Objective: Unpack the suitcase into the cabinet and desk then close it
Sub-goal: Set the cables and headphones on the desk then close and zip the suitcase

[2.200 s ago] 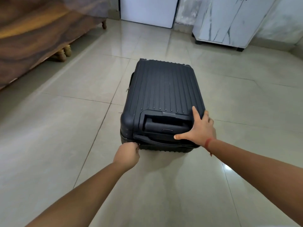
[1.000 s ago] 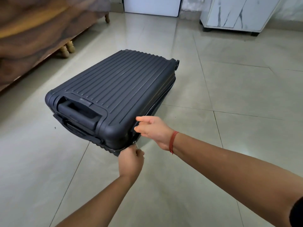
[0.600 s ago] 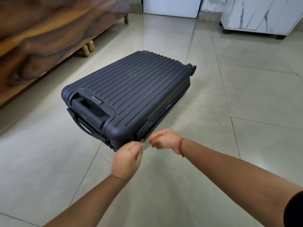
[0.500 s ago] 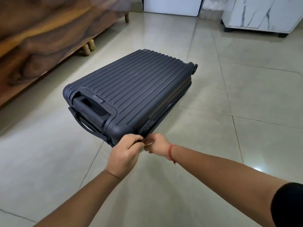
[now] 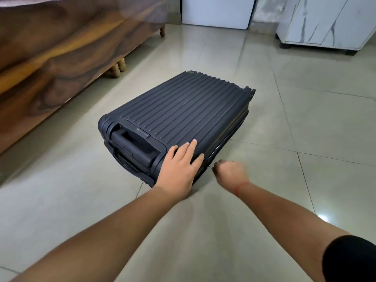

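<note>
A dark ribbed hard-shell suitcase (image 5: 183, 110) lies flat and closed on the tiled floor, its pull handle end toward me. My left hand (image 5: 180, 169) rests flat on the near right corner of its lid, fingers straight. My right hand (image 5: 230, 173) sits just right of that corner beside the zip line, fingers curled and pinching what looks like the zipper pull; the hand is blurred. The white marble-patterned cabinet (image 5: 325, 21) stands at the far right.
A wooden bed frame (image 5: 50, 64) with turned legs runs along the left. A white door (image 5: 217, 11) is at the back. Bare floor tiles (image 5: 305, 129) surround the suitcase.
My left hand has left the zipper corner and now lies flat on the lid. My right hand has pulled slightly to the right along the suitcase's side. The view has shifted.
</note>
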